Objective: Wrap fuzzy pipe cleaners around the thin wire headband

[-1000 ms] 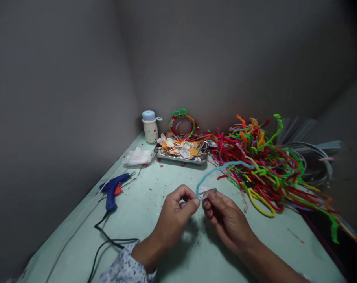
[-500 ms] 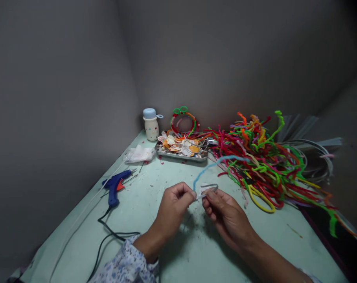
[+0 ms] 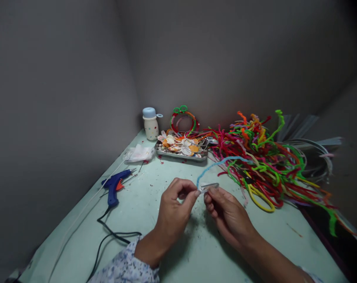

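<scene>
Above the middle of the table, my left hand (image 3: 178, 202) pinches thumb and forefinger together at the near end of a fuzzy light-blue pipe cleaner (image 3: 209, 167). The pipe cleaner arches away to the right, its far end reaching the colourful pile. Between the fingers of my right hand (image 3: 230, 208) is a slim grey hair clip (image 3: 210, 185), its two narrow arms pointing left. One arm meets my left fingertips, which hide the exact contact with the pipe cleaner. A small white patch shows behind the clip.
A blue glue gun (image 3: 116, 184) lies left with its dark cord. Behind stand a metal tray (image 3: 184, 158) of flower pieces, a spotted bottle (image 3: 151, 127) and a decorated headband (image 3: 183, 120). Right is a large pile of pipe cleaners (image 3: 261, 161); a plastic bag (image 3: 140, 153) lies left.
Both hands have shifted slightly right and up. The clip has turned, its arms looking closer together. The pipe cleaner's near end has moved right with my left fingers.
</scene>
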### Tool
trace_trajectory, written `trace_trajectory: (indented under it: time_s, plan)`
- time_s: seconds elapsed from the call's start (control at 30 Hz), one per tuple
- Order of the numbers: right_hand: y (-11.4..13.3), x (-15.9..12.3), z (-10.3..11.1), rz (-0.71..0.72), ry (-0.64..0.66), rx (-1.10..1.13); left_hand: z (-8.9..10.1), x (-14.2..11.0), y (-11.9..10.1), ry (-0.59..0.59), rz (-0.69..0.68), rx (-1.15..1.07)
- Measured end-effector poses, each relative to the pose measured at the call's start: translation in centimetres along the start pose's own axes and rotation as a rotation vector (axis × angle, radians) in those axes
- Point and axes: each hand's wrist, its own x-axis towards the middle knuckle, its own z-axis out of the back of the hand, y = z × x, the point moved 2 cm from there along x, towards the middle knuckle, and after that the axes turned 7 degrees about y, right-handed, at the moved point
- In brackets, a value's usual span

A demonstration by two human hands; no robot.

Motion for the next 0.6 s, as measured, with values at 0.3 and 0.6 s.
trace_trajectory:
  time_s: [0.3, 0.6]
  plan:
    - [0.19, 0.09, 0.07, -0.001, -0.020, 0.011, 0.25, 0.16, -0.31, -0.023, -0.226, 0.179]
    - [0.33, 0.07, 0.19, 0.008, -0.028, 0.044, 0.21, -0.05, -0.15, -0.012, -0.203, 0.186]
